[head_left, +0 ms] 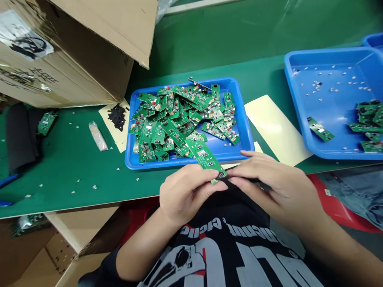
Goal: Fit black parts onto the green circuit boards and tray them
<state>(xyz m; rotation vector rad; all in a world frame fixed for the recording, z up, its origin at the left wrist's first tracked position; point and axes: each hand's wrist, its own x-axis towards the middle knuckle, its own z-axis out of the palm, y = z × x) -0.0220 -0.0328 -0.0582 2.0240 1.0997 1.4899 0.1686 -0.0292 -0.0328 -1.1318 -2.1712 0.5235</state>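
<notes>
In front of my body, my left hand [188,191] pinches a long green circuit board [205,155] near its lower end, between thumb and fingers. A black connector sits at that end, and small buttons run along the face. My right hand [272,183] is closed at the same end, its fingertips pinching a thin black piece [229,173] that is mostly hidden behind the fingers. Just beyond both hands stands a blue tray [129,157] heaped with green circuit boards [179,115]. The far end of the held board overlaps the tray's near edge from my view.
At left are a cardboard box [74,52], small black strips [117,116] on yellow paper [122,139], a pale packet [97,136] and black sheet material [20,135]. At right, a second blue tray [335,107] contains boards and white bits, beside a yellow sheet [277,127].
</notes>
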